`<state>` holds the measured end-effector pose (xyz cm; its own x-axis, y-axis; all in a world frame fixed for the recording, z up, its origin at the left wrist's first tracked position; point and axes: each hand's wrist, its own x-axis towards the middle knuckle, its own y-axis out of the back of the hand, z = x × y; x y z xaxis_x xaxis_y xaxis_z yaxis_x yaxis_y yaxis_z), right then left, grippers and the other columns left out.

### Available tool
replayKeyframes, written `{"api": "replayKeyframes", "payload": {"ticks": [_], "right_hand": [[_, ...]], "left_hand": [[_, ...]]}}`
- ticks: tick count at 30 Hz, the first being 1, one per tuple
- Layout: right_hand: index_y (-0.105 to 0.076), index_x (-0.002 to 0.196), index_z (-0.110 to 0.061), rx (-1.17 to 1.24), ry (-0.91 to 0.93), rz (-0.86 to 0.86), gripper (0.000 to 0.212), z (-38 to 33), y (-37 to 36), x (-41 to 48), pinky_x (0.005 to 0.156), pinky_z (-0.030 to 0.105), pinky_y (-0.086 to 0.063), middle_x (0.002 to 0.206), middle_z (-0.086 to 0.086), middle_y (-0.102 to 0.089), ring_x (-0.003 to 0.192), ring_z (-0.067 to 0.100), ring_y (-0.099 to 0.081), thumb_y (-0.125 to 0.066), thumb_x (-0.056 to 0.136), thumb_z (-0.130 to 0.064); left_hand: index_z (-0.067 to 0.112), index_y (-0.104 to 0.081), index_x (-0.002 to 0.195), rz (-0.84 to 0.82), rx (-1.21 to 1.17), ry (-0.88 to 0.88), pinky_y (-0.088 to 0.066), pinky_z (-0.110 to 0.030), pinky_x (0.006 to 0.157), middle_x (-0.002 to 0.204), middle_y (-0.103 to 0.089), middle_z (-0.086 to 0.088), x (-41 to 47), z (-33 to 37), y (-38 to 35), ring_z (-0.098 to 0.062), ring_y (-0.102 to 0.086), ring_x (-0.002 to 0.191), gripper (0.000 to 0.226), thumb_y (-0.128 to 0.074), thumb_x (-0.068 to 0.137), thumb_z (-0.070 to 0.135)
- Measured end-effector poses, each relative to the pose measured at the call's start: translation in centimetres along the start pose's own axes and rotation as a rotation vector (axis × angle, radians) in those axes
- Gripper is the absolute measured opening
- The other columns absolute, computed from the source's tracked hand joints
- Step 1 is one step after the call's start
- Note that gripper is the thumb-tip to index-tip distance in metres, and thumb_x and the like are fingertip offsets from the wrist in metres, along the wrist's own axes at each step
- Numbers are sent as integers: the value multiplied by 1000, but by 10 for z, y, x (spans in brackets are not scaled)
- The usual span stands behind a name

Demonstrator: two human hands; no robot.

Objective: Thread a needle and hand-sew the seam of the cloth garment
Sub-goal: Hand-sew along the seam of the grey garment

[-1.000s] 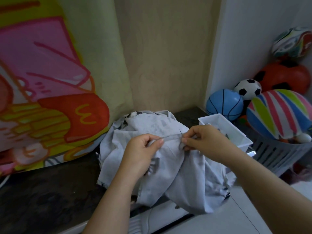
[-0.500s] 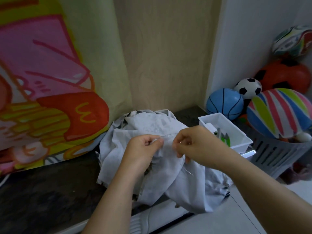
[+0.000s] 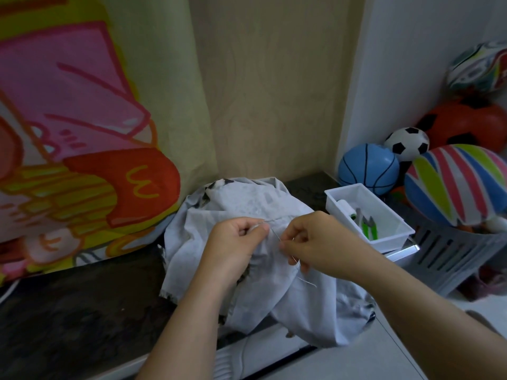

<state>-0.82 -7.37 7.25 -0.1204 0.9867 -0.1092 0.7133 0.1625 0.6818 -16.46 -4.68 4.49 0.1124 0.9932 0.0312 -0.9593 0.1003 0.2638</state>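
A pale grey cloth garment [image 3: 241, 207] lies bunched on the dark counter [image 3: 82, 311] and hangs over its front edge. My left hand [image 3: 236, 242] pinches a raised fold of the cloth at the seam. My right hand [image 3: 310, 239] sits just right of it, fingers curled, pinching a thin needle [image 3: 275, 235] that slants down from the seam. A light thread [image 3: 306, 281] trails below my right hand across the cloth.
A white plastic tray [image 3: 395, 215] with a thread spool and green-handled snips stands right of the garment. Beyond it a grey slatted basket [image 3: 450, 250] holds several balls. A bright cartoon-print curtain [image 3: 82, 133] hangs at the left, and a beige wall stands behind.
My right hand has moved left and down from the seam's right end, drawing the needle out toward me. The tray's contents are now uncovered. My left hand keeps its pinch on the fold.
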Motion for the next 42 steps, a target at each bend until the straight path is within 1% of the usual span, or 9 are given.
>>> {"api": "replayKeyframes", "payload": {"ticks": [3,12,18,22,27,34,38,40,42], "right_hand": [[-68,85,-15,-6,-9,-6,11,0,0,0,65,17,-50,65,-5,-70,50,1,-61,-59,90,-21],[-70,83,-12,2,-28,-7,15,-1,2,-1,64,16,-51,63,-4,-69,47,1,-59,-59,89,-19],[-68,86,-8,216,-11,104,14,-3,-2,2,51,10,-45,59,-2,-65,43,5,-54,-63,89,-21],[-60,93,-4,499,11,72,17,-5,2,0,51,13,-46,66,4,-69,51,6,-61,-70,82,-12],[-70,87,-7,535,105,-87,10,-3,12,-4,77,14,-53,91,10,-74,85,15,-70,-73,77,-6],[-65,79,-16,234,250,243,14,2,1,2,63,9,-46,71,-5,-67,63,3,-60,-78,74,-16],[-72,80,-22,360,63,235,26,2,25,-1,67,22,-50,78,-7,-70,71,4,-62,-64,79,-48],[-71,76,-27,334,-53,150,31,5,29,0,62,13,-44,76,-15,-67,73,-3,-60,-54,86,-51],[-73,78,-23,407,-113,24,27,8,25,1,67,8,-48,77,-10,-70,74,-2,-64,-57,88,-42]], "left_hand": [[28,-69,86,-3,-6,-10,-46,-9,71,86,-71,15,0,-1,0,4,-63,84,8,-65,89,22],[33,-67,77,-8,97,-142,-45,-4,69,80,-70,17,-2,-1,-2,9,-62,78,18,-65,89,19],[34,-66,84,27,237,-306,-42,-2,68,80,-67,20,-8,3,-8,14,-59,80,17,-62,91,19],[30,-68,87,98,92,-162,-46,-9,68,82,-70,12,-5,3,-8,4,-64,79,12,-60,93,23],[29,-69,87,137,-77,-21,-49,-19,72,84,-72,8,-1,1,-5,-6,-67,83,10,-62,91,25],[30,-70,84,-14,-105,-89,-47,-13,56,65,-68,17,-8,7,-10,4,-61,66,16,-59,93,22],[27,-71,87,-53,-78,-142,-52,-18,71,77,-71,10,-7,7,-7,-6,-65,78,12,-61,91,24],[24,-71,87,-100,-97,-145,-51,-17,72,75,-70,11,-8,7,-6,-3,-64,78,10,-62,90,21],[24,-72,87,-143,-93,-142,-50,-15,71,74,-70,13,-9,9,-7,0,-63,76,10,-63,90,21]]}}
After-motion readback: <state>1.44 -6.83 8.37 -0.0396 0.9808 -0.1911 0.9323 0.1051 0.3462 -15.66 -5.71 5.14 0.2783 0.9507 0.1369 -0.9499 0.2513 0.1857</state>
